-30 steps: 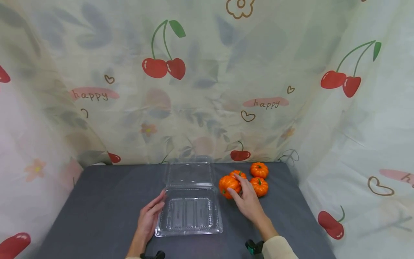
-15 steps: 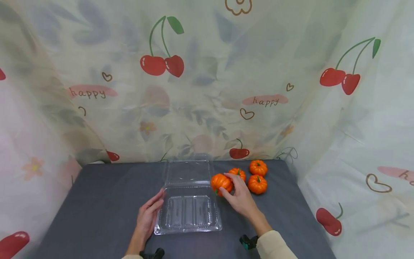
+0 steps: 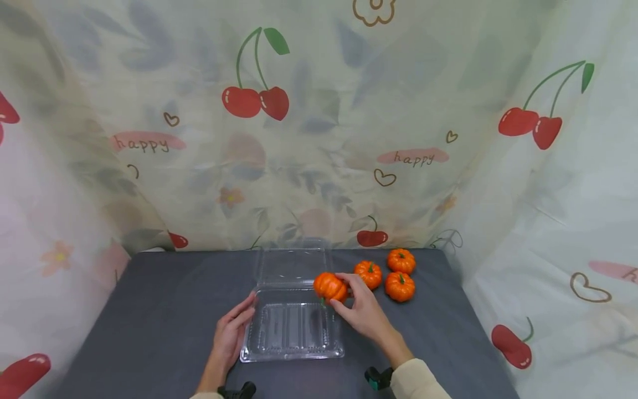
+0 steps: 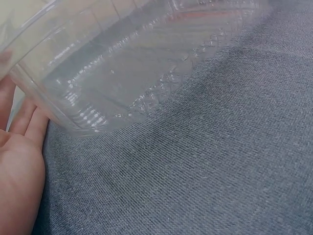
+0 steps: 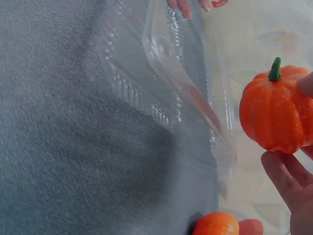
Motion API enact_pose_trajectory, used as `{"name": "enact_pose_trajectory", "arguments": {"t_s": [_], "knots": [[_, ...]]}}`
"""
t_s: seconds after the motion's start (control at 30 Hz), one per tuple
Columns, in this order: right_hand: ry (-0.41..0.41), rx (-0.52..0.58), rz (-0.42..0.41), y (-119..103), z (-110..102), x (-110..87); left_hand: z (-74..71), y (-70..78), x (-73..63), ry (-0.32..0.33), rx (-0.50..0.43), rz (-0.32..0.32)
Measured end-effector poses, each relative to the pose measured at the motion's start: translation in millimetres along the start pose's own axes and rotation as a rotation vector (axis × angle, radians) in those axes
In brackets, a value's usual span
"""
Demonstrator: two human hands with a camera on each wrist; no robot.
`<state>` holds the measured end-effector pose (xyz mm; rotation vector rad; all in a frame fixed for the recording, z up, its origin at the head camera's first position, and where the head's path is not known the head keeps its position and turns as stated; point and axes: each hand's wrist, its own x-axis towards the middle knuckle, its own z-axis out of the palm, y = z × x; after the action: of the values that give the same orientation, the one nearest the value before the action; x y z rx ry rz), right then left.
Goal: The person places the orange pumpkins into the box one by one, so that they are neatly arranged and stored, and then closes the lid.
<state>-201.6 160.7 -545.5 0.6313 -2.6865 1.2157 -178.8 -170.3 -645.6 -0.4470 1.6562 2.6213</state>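
My right hand holds a small orange pumpkin between thumb and fingers, raised above the right side of a clear plastic clamshell box. Its green stem shows in the right wrist view. The box lies with its lid folded back towards the curtain, and nothing lies in its tray. My left hand rests against the box's left edge, fingers fairly straight. In the left wrist view, the left fingers touch the outside of the box's corner.
Three more pumpkins sit at the back right of the dark cloth-covered table: a left one, a rear one and a front one. A patterned curtain encloses the table's back and sides.
The right hand has lifted the pumpkin from beside the others and carried it left over the box. The left hand has stayed at the box's left edge.
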Motion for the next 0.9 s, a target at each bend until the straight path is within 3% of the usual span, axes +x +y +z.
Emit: {"name": "enact_pose_trajectory", "arguments": {"t_s": [0.37,0.7,0.9], "knots": [[-0.026,-0.027,-0.126,0.9,13.5,-2.5,0.6,-0.8,0.7,0.021,-0.006,-0.011],[-0.085,-0.070,-0.106,7.5,21.9,-7.9,0.1,-3.1,0.1,0.022,0.000,-0.021],[-0.100,-0.103,-0.088,11.6,27.8,-7.7,-1.0,-1.3,-1.1,-0.015,0.001,0.030]]}}
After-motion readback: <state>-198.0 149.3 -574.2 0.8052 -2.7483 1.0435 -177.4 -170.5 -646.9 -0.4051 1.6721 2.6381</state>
